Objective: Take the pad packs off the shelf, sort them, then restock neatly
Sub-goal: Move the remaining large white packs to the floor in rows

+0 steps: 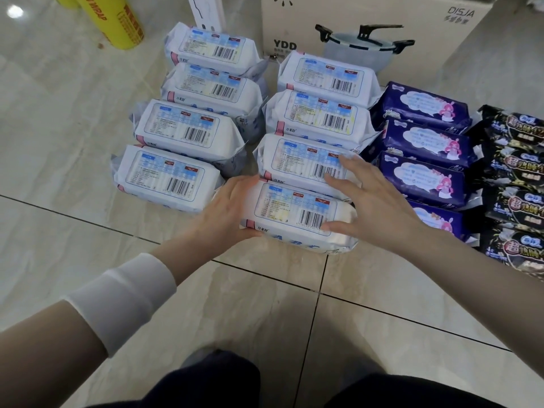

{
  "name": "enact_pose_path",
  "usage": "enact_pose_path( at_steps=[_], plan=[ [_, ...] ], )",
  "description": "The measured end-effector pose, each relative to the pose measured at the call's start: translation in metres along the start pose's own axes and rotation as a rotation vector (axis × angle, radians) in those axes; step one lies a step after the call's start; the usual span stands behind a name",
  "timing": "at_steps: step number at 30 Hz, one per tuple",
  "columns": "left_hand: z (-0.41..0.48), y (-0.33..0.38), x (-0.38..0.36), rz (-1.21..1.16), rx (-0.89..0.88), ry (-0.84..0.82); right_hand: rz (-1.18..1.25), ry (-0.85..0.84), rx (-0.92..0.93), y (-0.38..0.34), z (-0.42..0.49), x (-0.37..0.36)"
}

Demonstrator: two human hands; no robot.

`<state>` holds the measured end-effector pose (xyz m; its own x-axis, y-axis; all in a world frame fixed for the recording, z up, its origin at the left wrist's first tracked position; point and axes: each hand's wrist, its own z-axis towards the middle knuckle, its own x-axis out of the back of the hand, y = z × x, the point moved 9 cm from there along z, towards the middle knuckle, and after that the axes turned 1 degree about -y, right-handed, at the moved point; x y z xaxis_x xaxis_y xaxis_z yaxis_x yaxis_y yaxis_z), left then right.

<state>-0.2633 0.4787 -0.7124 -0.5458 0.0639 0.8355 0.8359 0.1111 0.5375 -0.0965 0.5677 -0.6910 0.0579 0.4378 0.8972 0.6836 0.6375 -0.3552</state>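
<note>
Head view, bottom edge: dark trouser legs cut off by the frame, white sleeve (123, 298) on the left forearm.

Left hand (232, 207) gripped the left end of the nearest white pack (297, 216), fingers over the top, thumb under the front edge. Right hand (374, 201) was spread flat, fingers straight. Its thumb touched that pack's right end and its fingertips lay over the pack behind; nothing was held in it.

The pack sat on the tiled floor (73, 231) just below centre frame, front of the right-hand column. Long axis ran left-right, dipping slightly to the right, barcode label up.

Other white packs (176, 128) were in two columns of four counting the held one, same orientation, overlapping front to back.

Purple packs (424, 148) formed a column right of those, the nearest partly hidden by the right forearm. Black packs (518, 172) at far right were cut off by the frame edge, so no count.

Upper frame: lidded grey pot (362, 51), contents hidden. Behind it a closed cardboard box (353, 13), top cut off. Upper left, a yellow roll (114, 22), also cropped.
</note>
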Motion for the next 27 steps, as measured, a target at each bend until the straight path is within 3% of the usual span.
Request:
enact_pose_path(
  at_steps=[14, 21, 27],
  plan=[
    [-0.013, -0.002, 0.044, 0.029, 0.016, -0.018, 0.014, 0.026, 0.048, -0.049, 0.030, 0.029],
    [-0.032, -0.043, 0.105, 0.150, 0.014, 0.055, -0.037, 0.047, 0.112, -0.103, 0.065, 0.047],
    [-0.031, -0.092, 0.130, 0.118, -0.055, 0.030, -0.114, 0.089, 0.080, -0.137, 0.089, 0.048]
  ],
)
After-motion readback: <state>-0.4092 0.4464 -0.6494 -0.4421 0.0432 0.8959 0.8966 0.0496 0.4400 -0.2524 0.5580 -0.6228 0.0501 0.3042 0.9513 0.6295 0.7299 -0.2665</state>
